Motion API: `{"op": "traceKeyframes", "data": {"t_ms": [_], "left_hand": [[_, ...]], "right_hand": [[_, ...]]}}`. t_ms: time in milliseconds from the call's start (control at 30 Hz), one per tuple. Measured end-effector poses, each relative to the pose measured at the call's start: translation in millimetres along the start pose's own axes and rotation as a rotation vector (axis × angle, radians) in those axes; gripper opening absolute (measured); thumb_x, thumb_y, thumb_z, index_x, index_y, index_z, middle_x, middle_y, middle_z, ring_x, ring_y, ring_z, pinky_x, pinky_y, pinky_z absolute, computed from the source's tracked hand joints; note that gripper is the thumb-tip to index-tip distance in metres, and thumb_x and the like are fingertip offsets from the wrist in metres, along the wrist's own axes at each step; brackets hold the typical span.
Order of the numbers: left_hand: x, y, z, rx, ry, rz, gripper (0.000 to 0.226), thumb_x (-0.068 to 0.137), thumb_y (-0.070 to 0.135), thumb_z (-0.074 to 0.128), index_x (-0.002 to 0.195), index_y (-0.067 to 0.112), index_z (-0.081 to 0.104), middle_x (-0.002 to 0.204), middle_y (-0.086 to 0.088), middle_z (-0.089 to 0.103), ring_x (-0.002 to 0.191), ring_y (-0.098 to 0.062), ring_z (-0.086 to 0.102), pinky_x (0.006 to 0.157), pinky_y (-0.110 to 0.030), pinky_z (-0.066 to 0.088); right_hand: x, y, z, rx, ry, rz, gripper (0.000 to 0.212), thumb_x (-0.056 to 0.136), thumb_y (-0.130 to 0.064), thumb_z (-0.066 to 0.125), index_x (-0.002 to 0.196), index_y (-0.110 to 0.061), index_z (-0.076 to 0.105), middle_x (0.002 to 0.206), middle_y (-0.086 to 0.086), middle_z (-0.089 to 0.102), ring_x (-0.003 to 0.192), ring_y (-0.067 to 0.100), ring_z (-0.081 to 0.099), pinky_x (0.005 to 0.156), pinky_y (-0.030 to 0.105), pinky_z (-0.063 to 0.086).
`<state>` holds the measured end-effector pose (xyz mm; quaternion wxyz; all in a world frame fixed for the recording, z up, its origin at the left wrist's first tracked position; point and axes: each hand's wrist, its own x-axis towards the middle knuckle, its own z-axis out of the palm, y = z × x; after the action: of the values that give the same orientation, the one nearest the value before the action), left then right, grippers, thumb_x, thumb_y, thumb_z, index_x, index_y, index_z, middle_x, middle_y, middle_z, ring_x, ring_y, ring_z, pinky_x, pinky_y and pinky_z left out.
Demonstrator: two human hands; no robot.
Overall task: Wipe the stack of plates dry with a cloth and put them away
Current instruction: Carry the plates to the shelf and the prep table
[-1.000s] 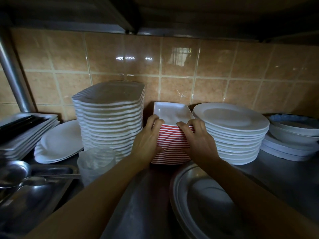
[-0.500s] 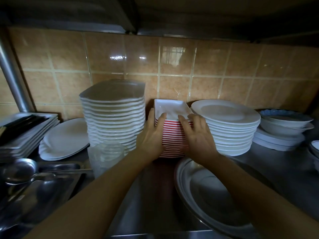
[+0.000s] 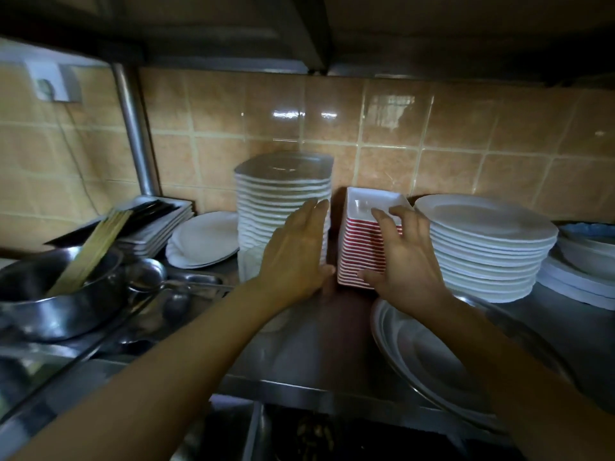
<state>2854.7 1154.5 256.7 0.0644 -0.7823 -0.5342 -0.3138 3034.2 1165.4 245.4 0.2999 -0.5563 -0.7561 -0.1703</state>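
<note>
A stack of square dishes with red-striped sides stands on the steel shelf against the tiled wall, between two taller white stacks. My left hand hovers just left of it, fingers spread, in front of the tall white plate stack, with a gap to the striped dishes. My right hand is open in front of the striped stack's right side, fingers apart, holding nothing. No cloth is in view.
Round white plates are stacked on the right, with bowls beyond. Large plates lie at the front right. Left are oval plates, rectangular dishes, and steel pots with chopsticks. A shelf hangs overhead.
Both hands have let go of the striped stack and drawn back with fingers spread. The stack stays on the shelf. The view has pulled back and shifted left.
</note>
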Motion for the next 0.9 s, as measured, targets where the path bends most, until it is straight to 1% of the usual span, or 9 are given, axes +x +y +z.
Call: {"op": "traceKeyframes", "data": {"t_ms": [67,167,300,400,500,600,667,800,900], "left_hand": [[-12.6,-5.1,-14.2,0.045,0.036,-0.036,0.098,0.074,0.026,0.076,0.149,0.010,0.015,0.155,-0.011,0.023,0.140,-0.024,0.025,0.111,-0.029,0.021],[-37.6,-14.8,-34.3,0.123,0.047,-0.120,0.098,0.073,0.026,0.078,0.149,0.012,0.018,0.154,-0.008,0.025,0.138,-0.025,0.028,0.110,-0.039,0.029],[-81.3,-31.5,-61.4,0.259,0.062,-0.280,0.094,0.075,0.033,0.074,0.148,0.016,0.017,0.152,-0.005,0.027,0.138,-0.023,0.027,0.109,-0.049,0.028],[-118.2,-43.9,-81.3,0.330,0.074,-0.401,0.086,0.080,0.036,0.067,0.148,0.018,0.017,0.151,-0.004,0.028,0.138,-0.022,0.026,0.111,-0.048,0.024],[-157.2,-54.7,-106.4,0.361,0.111,-0.487,0.079,0.084,0.041,0.063,0.147,0.016,0.021,0.151,-0.004,0.030,0.138,-0.022,0.027,0.110,-0.046,0.025],[-201.0,-66.4,-135.0,0.421,0.124,-0.579,0.086,0.080,0.045,0.065,0.147,0.016,0.020,0.151,-0.003,0.030,0.138,-0.022,0.028,0.109,-0.043,0.027],[-233.1,-75.2,-154.3,0.462,0.135,-0.644,0.088,0.080,0.045,0.066,0.148,0.017,0.017,0.152,0.000,0.027,0.138,-0.021,0.027,0.108,-0.040,0.027],[-297.6,-97.8,-194.3,0.526,0.159,-0.809,0.088,0.083,0.044,0.064,0.149,0.018,0.012,0.155,-0.001,0.022,0.140,-0.021,0.023,0.112,-0.042,0.023],[-348.8,-120.0,-227.3,0.584,0.172,-0.937,0.089,0.084,0.043,0.064,0.150,0.019,0.009,0.156,-0.001,0.019,0.142,-0.022,0.021,0.115,-0.046,0.020]], "right_hand": [[4.2,-14.6,-3.0,0.090,0.009,-0.058,0.092,0.061,-0.032,0.081,0.140,-0.011,0.038,0.138,0.021,0.036,0.127,0.032,0.024,0.106,0.044,0.027],[7.8,-41.5,-2.8,0.198,-0.002,-0.169,0.085,0.066,-0.031,0.078,0.138,-0.009,0.040,0.137,0.022,0.038,0.126,0.037,0.030,0.107,0.042,0.023],[4.1,-88.8,4.0,0.279,-0.067,-0.260,0.089,0.067,-0.033,0.078,0.141,-0.014,0.034,0.143,0.016,0.029,0.129,0.034,0.026,0.108,0.043,0.024],[-3.2,-130.9,6.4,0.399,-0.124,-0.325,0.089,0.067,-0.034,0.078,0.141,-0.017,0.033,0.142,0.012,0.026,0.128,0.029,0.022,0.106,0.039,0.028],[-12.3,-175.7,5.7,0.501,-0.161,-0.416,0.086,0.069,-0.035,0.077,0.140,-0.017,0.033,0.143,0.010,0.023,0.131,0.029,0.019,0.109,0.040,0.029],[-25.6,-227.0,4.5,0.585,-0.205,-0.507,0.086,0.069,-0.036,0.076,0.140,-0.021,0.029,0.142,0.006,0.021,0.132,0.026,0.017,0.108,0.043,0.031],[-37.1,-263.1,3.6,0.634,-0.220,-0.573,0.086,0.069,-0.037,0.076,0.140,-0.020,0.030,0.140,0.007,0.023,0.130,0.027,0.020,0.108,0.043,0.031],[-61.2,-341.9,3.2,0.695,-0.264,-0.689,0.087,0.071,-0.037,0.076,0.141,-0.019,0.029,0.142,0.007,0.021,0.130,0.027,0.020,0.109,0.039,0.028],[-82.2,-407.5,2.4,0.749,-0.307,-0.750,0.084,0.073,-0.039,0.075,0.140,-0.020,0.027,0.142,0.007,0.019,0.131,0.026,0.020,0.107,0.040,0.032]]}}
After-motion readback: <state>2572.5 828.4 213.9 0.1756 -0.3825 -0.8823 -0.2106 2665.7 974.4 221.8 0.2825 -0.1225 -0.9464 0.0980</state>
